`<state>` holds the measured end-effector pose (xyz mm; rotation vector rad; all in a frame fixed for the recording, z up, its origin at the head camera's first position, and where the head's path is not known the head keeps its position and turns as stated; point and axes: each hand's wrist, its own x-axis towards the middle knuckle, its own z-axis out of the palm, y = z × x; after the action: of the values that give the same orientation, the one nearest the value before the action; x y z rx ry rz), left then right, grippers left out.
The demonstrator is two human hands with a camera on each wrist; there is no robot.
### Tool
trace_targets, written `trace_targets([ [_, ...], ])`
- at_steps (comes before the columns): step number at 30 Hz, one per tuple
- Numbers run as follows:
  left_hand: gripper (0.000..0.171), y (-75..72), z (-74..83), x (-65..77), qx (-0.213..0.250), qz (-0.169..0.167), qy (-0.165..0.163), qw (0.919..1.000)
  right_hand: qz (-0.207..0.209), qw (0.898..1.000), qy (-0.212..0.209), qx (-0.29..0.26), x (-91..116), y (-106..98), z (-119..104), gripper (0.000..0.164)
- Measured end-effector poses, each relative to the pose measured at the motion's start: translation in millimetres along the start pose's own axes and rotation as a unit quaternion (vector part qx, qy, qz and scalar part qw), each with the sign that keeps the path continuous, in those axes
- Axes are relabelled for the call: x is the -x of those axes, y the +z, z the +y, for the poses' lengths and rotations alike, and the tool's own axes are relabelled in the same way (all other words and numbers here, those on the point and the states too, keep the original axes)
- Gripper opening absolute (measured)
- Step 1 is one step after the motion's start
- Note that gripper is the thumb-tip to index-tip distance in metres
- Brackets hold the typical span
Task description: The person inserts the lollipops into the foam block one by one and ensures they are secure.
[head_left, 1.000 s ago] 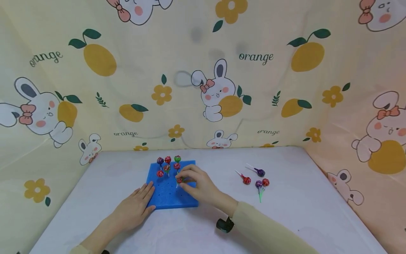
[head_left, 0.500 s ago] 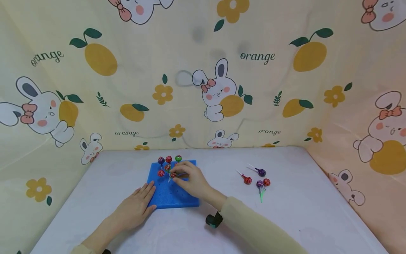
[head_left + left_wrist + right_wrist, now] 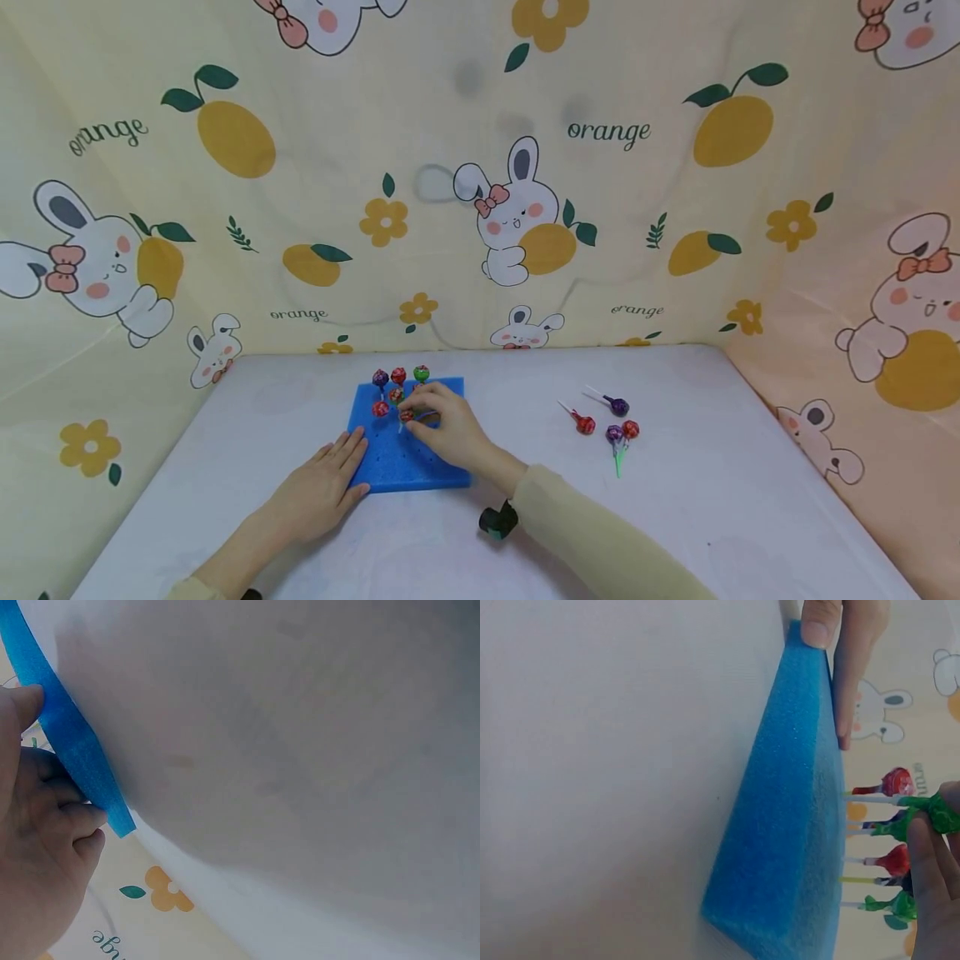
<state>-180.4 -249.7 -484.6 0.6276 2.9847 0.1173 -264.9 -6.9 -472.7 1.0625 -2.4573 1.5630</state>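
Note:
A blue foam block (image 3: pixel 408 475) lies on the table, with several lollipops upright in its far part, among them a dark purple one (image 3: pixel 381 378), a red one (image 3: pixel 381 409) and a green one (image 3: pixel 422 373). My right hand (image 3: pixel 453 429) pinches a green-wrapped lollipop (image 3: pixel 934 812) by its head, stick down. In the right wrist view its white stick reaches the foam's top face; how deep it sits I cannot tell. My left hand (image 3: pixel 318 492) rests with straight fingers on the block's left edge. The right hand partly hides the lollipops behind it.
To the right on the white table (image 3: pixel 675 517) lie loose lollipops: a dark purple one (image 3: pixel 618 407), a red one (image 3: pixel 585 425), and a purple one (image 3: pixel 614 433) beside another red one (image 3: pixel 631 429). A printed cloth (image 3: pixel 360 150) encloses the table's back and sides.
My right hand has carried the pinched lollipop left across the block, then lowered it slightly. The left hand stays on the block's edge.

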Motion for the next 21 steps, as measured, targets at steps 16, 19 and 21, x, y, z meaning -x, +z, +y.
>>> trace_targets([
  [16, 0.07, 2.8, -1.8, -0.2, -0.005, 0.001, 0.0, 1.0, 0.007, 1.0, 0.0, 0.02, -1.9, 5.9, 1.6, 0.026],
  [19, 0.071, 2.3, -1.5, 0.2, -0.003, -0.001, -0.002, 1.0, 0.006, 1.0, 0.001, 0.025, -1.8, 5.9, 0.9, 0.026],
  [21, 0.07, 2.1, -1.7, 0.6, -0.001, 0.0, -0.002, 1.0, 0.006, 1.0, 0.001, 0.028, -2.1, 6.1, 0.9, 0.027],
])
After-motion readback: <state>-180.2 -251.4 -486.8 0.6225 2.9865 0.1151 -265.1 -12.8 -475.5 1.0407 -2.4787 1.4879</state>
